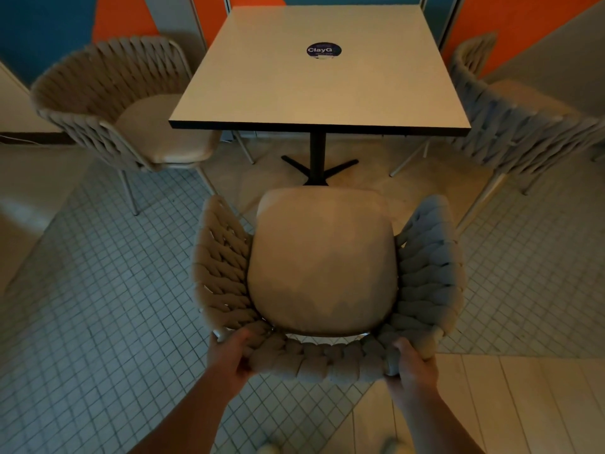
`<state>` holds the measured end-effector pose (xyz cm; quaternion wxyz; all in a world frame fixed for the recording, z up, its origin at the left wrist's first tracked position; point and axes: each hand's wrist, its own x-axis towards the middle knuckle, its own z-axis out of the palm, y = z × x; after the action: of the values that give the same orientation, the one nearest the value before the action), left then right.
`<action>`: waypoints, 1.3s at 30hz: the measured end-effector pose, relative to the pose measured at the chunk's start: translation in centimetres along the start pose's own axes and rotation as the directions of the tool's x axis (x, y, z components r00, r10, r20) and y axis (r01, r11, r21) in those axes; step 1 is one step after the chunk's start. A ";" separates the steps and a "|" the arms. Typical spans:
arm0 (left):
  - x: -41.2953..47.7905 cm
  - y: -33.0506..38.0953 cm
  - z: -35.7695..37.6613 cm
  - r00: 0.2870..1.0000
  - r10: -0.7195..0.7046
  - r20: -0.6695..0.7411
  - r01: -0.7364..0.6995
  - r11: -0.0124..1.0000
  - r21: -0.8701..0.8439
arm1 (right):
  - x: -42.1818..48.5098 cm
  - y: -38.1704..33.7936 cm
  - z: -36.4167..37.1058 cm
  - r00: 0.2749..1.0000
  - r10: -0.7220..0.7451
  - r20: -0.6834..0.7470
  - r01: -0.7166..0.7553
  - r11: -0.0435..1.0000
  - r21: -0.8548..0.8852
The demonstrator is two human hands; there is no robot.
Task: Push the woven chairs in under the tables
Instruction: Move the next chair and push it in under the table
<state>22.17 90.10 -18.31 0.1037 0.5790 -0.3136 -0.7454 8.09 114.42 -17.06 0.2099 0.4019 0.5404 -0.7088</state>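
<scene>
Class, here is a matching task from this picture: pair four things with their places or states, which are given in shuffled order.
Things:
1 near chair
2 left chair
3 round sticker
4 pedestal base

Places or states:
a on the table
b gripped by left hand and right hand
c black, under the table
d beside the table's left edge

Pairs: 1-b, 2-d, 3-a, 4-c

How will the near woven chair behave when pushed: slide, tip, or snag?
The near woven chair probably slides easily; the matching side chair shows thin metal legs, suggesting a light frame. Its soft-looking braided back may give under the left hand and right hand. Legs might snag on the tiled floor.
</scene>
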 end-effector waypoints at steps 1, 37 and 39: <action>0.0 0.0 0.1 1.000 0.002 -0.004 -0.002 1.000 0.007 | -0.1 0.0 0.0 1.000 -0.001 0.001 0.001 1.000 -0.004; -15.6 4.0 1.0 0.892 -0.041 0.450 -0.451 -0.044 0.891 | -12.7 -5.3 -1.1 0.861 -0.026 0.508 0.508 0.066 -0.859; -17.2 4.4 0.8 0.890 -0.109 0.443 -0.455 -0.123 0.882 | -14.5 -5.9 -1.6 0.811 0.027 0.585 0.585 -0.065 -0.808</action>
<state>25.81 95.84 -1.83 -0.3193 0.2582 -0.8467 -0.3383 12.83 115.88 -2.17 0.3821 -0.1582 0.8845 -0.2157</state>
